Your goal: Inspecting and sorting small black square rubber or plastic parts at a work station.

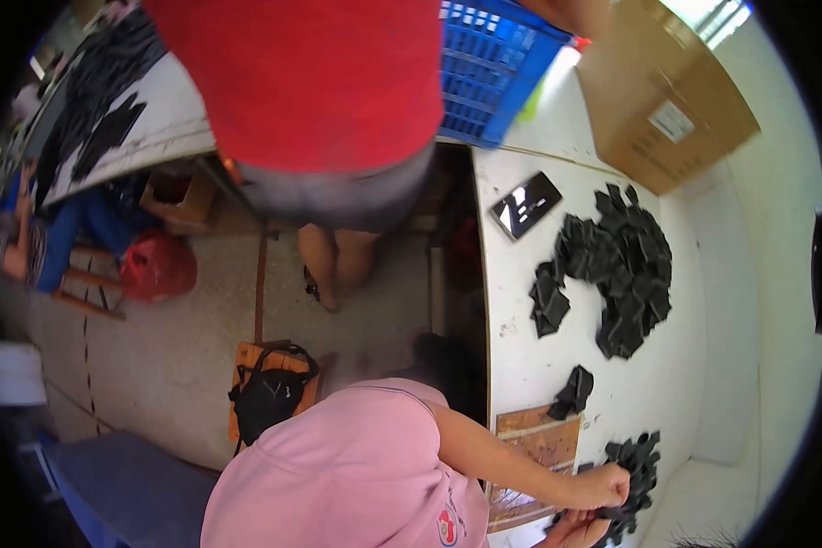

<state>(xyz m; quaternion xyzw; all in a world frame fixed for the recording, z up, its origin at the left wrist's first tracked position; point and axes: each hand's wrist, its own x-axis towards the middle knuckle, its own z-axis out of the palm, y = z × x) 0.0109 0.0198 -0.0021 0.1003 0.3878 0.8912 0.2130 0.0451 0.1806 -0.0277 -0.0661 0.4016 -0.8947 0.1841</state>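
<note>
Head view. The wearer's own hands are out of frame, so I cannot tell whether they are spread, closed or pinching anything.

Landmark: wooden board (534, 440), lying on the white bench (520, 356) at its near edge.

- Small heap of black pieces (642, 457): just right of the board. A co-worker in a pink shirt (347, 475) reaches across the board. The co-worker's upper hand (601, 485) is curled shut over the heap's edge, and the co-worker's lower hand (577, 530) is partly cut off by the picture's lower rim, so its grip is unclear.
- Loose clump (572, 390) of the same pieces: just beyond the board, apart from it.
- Large heap (623, 274): well beyond the board.
- Glossy black tray (526, 205): further off than the large heap.
- Blue crate (488, 64) and cardboard box (666, 91): farthest from the board.
- Person in red (310, 82): standing left of the bench.

Handling, judged: the pieces look thin, flat and light, possibly soft, and they overlap and snag in a heap. Best taken one at a time, pinched by a free corner or edge.
</note>
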